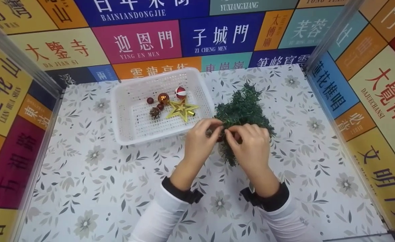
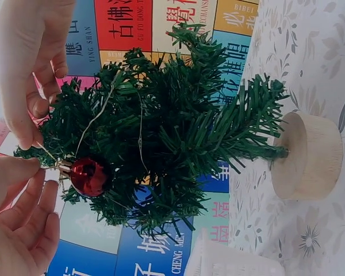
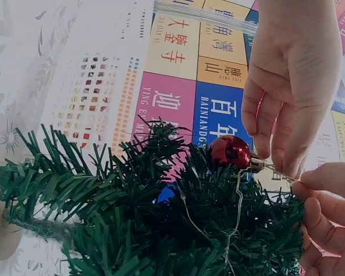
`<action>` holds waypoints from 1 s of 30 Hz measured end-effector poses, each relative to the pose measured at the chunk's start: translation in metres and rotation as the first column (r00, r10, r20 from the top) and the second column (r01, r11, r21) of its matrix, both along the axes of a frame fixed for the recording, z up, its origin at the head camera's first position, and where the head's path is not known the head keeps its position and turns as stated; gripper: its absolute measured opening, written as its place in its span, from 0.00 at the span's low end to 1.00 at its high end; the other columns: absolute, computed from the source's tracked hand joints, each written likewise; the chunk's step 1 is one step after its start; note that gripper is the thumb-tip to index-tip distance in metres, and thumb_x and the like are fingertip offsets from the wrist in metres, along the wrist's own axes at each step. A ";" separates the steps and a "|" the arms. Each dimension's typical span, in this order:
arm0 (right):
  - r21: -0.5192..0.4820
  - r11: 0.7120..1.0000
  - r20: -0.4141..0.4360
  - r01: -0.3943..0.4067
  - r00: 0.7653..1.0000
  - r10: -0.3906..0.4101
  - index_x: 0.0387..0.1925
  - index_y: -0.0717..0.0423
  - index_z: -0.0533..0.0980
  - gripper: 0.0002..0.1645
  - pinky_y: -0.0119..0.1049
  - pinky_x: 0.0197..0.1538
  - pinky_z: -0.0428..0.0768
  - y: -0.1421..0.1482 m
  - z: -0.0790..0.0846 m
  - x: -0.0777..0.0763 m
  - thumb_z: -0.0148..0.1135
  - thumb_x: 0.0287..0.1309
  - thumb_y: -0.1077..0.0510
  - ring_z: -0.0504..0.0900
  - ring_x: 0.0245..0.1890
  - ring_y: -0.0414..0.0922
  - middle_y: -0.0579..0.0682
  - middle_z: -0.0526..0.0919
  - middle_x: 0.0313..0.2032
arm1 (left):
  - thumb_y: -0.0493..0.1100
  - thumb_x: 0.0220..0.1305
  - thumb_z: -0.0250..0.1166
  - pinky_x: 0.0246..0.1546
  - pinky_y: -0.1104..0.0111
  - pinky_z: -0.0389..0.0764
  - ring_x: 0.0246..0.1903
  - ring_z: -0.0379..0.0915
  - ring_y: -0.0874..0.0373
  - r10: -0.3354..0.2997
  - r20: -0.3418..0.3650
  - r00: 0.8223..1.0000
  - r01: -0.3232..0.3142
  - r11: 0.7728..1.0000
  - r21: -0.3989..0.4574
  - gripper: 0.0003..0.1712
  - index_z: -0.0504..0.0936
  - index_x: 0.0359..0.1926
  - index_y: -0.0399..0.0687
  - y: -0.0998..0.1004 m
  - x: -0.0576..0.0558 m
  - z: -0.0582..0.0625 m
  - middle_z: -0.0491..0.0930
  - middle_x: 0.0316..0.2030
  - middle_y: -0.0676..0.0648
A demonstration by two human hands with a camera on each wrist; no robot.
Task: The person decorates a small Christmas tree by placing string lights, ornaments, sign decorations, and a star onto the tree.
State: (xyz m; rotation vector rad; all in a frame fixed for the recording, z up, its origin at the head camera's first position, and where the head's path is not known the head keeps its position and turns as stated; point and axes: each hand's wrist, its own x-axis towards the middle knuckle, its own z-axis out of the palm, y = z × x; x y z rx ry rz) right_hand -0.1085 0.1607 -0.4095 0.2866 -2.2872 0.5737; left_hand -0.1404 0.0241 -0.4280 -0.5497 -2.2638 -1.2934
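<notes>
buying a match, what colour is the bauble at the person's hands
Shiny deep red; the bauble shows best in the left wrist view.

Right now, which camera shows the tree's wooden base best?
Left wrist: the wooden base shows its top and side clearly. Right wrist catches only part, cut by the frame edge; I can't make it out in the head view.
</notes>
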 end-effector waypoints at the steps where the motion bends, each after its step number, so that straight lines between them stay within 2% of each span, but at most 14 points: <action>1: 0.000 1.000 0.000 -0.002 1.000 0.002 0.24 0.56 0.81 0.08 0.40 0.30 0.65 0.000 0.000 0.000 0.68 0.49 0.56 0.70 0.20 0.45 0.48 0.77 0.18 | 0.37 0.56 0.66 0.34 0.78 0.76 0.31 0.76 0.64 -0.004 0.001 1.000 0.004 1.000 0.004 0.05 0.82 0.36 0.45 0.000 0.000 0.000 0.81 0.33 0.51; 9: -0.040 0.999 -0.001 -0.016 1.000 0.016 0.25 0.55 0.81 0.09 0.43 0.32 0.68 0.003 0.001 0.004 0.70 0.47 0.53 0.74 0.26 0.48 0.49 0.80 0.25 | 0.38 0.57 0.65 0.34 0.76 0.76 0.31 0.76 0.64 -0.023 0.023 0.999 0.023 1.000 0.001 0.06 0.82 0.38 0.45 -0.002 0.001 -0.003 0.80 0.34 0.52; 17: -0.140 0.990 -0.031 -0.011 1.000 0.006 0.28 0.55 0.82 0.07 0.44 0.34 0.69 0.021 0.005 0.005 0.71 0.46 0.57 0.77 0.29 0.49 0.50 0.82 0.28 | 0.37 0.58 0.64 0.35 0.70 0.78 0.33 0.76 0.63 -0.007 0.050 0.999 0.005 1.000 0.024 0.06 0.82 0.38 0.47 -0.012 0.002 -0.010 0.79 0.36 0.52; 24: -0.199 0.975 0.005 0.101 0.995 -0.102 0.33 0.57 0.82 0.08 0.47 0.36 0.68 0.048 0.003 0.005 0.68 0.51 0.58 0.77 0.30 0.50 0.52 0.82 0.29 | 0.34 0.58 0.63 0.36 0.69 0.78 0.34 0.75 0.62 0.020 0.097 0.995 -0.024 0.999 0.043 0.07 0.82 0.38 0.46 -0.023 0.006 -0.026 0.80 0.36 0.51; 30: -0.231 0.941 0.130 0.247 0.966 -0.222 0.38 0.59 0.80 0.10 0.52 0.44 0.69 0.078 -0.009 0.005 0.65 0.54 0.58 0.77 0.33 0.52 0.55 0.81 0.29 | 0.34 0.57 0.63 0.35 0.67 0.79 0.34 0.76 0.57 0.083 0.176 0.981 -0.089 0.996 0.025 0.06 0.81 0.37 0.45 -0.025 0.011 -0.048 0.79 0.35 0.50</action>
